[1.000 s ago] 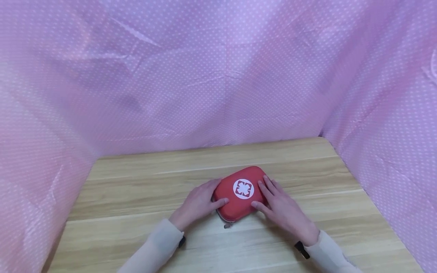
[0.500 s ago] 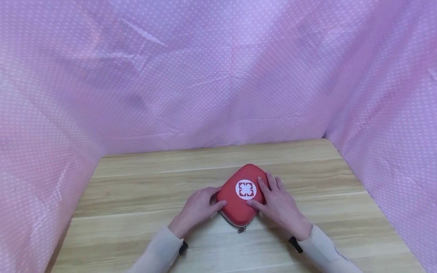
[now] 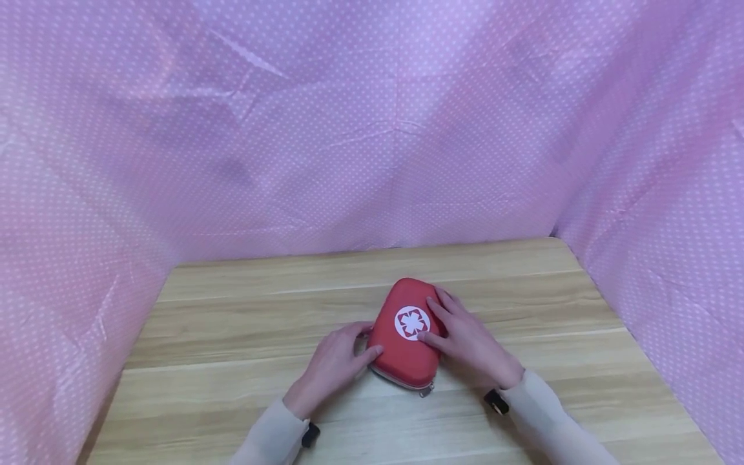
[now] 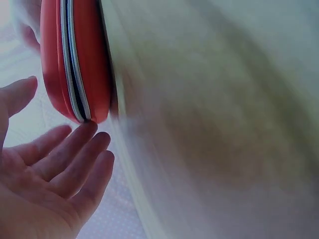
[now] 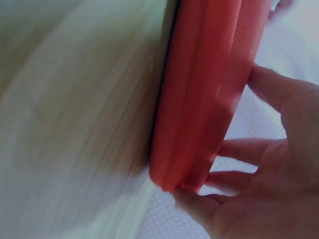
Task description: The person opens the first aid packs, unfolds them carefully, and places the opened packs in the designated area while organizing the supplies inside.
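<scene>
1. Since a second ago, the red rounded zip case (image 3: 401, 355) has been turned counterclockwise, its metal zip pull (image 3: 427, 391) carried rightward.
2. The case's left side is touched by the left hand (image 3: 331, 358), fingers spread loosely, thumb laid on the lid.
3. Its right side is touched by the right hand (image 3: 471, 339), fingers apart, thumb beside the round white emblem (image 3: 412, 323).
4. It is supported by the wood-grained bench (image 3: 232, 336), backed by pink dotted cloth (image 3: 372, 142).

Case (image 3: 400, 352) on table (image 3: 232, 323); left hand (image 3: 332, 359) at its eight o'clock, right hand (image 3: 469, 337) at three, cloth (image 3: 372, 148) at twelve.
</scene>
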Available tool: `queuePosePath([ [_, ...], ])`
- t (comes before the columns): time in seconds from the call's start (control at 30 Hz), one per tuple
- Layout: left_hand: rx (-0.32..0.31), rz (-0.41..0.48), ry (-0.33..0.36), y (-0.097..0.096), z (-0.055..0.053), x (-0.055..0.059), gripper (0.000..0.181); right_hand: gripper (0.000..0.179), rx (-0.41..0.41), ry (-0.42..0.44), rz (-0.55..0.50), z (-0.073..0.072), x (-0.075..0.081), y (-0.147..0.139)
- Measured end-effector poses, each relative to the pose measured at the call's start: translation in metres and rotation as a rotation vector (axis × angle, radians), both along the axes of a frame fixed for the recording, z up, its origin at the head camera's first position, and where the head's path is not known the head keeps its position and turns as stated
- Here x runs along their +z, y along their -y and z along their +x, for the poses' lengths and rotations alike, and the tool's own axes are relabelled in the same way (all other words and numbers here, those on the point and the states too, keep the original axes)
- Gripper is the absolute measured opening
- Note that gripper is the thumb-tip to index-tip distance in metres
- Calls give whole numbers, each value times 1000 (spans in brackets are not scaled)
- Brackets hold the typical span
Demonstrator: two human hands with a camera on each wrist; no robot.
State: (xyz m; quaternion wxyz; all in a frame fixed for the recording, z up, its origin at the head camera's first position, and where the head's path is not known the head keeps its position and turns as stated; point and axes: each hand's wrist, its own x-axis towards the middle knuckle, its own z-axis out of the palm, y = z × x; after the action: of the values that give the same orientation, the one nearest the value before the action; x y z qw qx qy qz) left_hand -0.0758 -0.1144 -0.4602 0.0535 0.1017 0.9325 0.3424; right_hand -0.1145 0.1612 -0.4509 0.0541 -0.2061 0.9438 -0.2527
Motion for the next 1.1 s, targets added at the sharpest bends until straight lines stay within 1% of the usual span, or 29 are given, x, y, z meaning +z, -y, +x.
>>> queuePosePath([
  [0.17,16,14,23,2,3,0,64,83,63,14,-26,-10,-1,0],
  [0.33,-7,-24,29,4,6,0,65,81,108,50,-56,-20,-3,0],
  [0.47,-34,-52,11,6,7,0,64,77,147,76,-79,-27,-2,1],
  [0.63,-52,-46,-19,9,9,-2,62,77,192,102,-106,-37,-2,3],
  [0.77,-67,-37,-46,9,10,-3,59,77,211,131,-136,-42,-1,5],
  [0.97,-82,-32,-58,8,11,-2,56,76,232,145,-139,-49,-2,8],
  [1.1,-80,-32,-49,7,12,-1,56,75,245,148,-144,-51,-3,9],
])
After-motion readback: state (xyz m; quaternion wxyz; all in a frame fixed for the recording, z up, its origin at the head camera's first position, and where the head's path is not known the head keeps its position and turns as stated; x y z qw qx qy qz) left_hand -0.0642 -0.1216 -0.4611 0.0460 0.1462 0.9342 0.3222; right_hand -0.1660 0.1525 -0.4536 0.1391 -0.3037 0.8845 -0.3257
